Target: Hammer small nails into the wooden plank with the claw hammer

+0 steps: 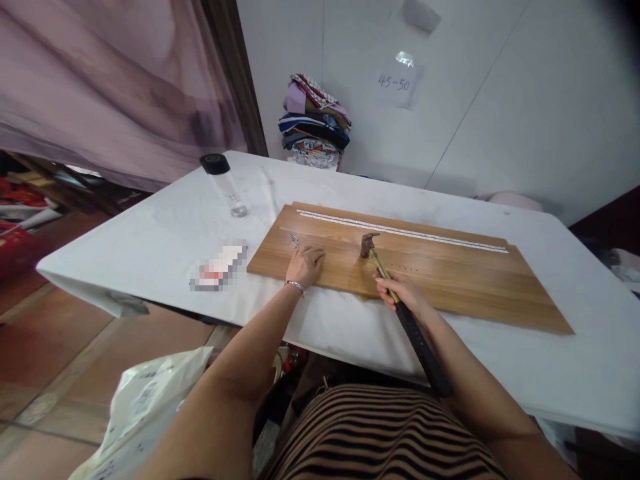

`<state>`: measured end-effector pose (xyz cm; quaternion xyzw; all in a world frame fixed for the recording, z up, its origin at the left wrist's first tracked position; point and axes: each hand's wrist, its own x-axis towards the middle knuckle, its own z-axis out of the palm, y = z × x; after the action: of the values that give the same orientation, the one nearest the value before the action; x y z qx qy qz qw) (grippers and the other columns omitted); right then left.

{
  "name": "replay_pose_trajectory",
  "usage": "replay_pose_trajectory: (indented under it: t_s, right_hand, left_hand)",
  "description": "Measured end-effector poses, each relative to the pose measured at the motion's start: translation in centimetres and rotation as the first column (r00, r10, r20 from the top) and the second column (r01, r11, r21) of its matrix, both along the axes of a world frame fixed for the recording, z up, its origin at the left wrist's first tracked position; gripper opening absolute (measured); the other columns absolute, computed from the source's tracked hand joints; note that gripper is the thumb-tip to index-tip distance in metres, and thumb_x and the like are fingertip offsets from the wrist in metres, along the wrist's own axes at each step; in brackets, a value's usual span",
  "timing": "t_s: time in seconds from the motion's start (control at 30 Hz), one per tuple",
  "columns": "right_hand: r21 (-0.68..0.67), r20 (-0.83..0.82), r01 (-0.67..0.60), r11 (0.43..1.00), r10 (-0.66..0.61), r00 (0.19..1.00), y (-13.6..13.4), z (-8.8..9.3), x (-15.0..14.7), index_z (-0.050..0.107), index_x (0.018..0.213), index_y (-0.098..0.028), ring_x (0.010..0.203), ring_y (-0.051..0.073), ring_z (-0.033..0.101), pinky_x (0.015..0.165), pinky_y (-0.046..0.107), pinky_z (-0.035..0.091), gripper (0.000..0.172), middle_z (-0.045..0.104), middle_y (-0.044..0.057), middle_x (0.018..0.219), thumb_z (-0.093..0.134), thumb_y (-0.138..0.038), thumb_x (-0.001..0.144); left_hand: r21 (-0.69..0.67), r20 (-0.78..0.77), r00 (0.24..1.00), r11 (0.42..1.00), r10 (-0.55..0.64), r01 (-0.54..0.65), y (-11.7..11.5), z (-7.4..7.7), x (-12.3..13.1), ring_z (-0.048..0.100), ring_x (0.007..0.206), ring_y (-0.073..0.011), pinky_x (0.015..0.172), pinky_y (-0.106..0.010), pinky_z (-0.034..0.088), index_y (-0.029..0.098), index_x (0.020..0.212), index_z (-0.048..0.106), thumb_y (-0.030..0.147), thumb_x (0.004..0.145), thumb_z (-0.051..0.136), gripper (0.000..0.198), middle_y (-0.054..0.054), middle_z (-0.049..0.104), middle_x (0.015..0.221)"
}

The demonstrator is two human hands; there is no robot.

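Observation:
A claw hammer [384,268] with a rusty brown head and a yellow and black handle is in my right hand [401,293], the fingers wrapped round the handle. Its head is over the middle of a wooden board [465,283]. My left hand [306,264] rests on the left part of the board, fingers bent and close together; what they hold, if anything, is hidden. Just beyond it lies a small heap of thin nails [295,239]. A short row of small dark dots [411,269] marks the board right of the hammer.
Two white printed strips [400,231] lie along the board's far edge. On the white-covered table [165,230], left of the board, are a clear bottle [231,190] with a black lid and a blurred-out flat object [219,267]. Folded clothes [315,123] are stacked by the wall.

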<state>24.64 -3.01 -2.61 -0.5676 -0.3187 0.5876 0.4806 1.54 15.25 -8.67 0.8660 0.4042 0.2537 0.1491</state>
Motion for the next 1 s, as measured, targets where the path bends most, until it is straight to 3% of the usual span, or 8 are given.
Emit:
replay_pose_trajectory:
  t_s: [1.0]
  right_hand:
    - [0.007, -0.028, 0.006, 1.0, -0.006, 1.0, 0.11, -0.55, 0.37, 0.06, 0.098, -0.023, 0.04, 0.006, 0.039, 0.034, 0.021, 0.03, 0.046, 0.051, -0.01, 0.062, 0.086, -0.045, 0.067]
  left_hand:
    - [-0.043, 0.009, 1.0, 0.999, 0.026, -0.026, -0.16, 0.38, 0.03, 0.068, 0.129, -0.0317, 0.114, -0.052, 0.05, 0.024, 0.11, 0.086, 0.022, 0.098, 0.057, 0.031, -0.01, 0.08, 0.13]
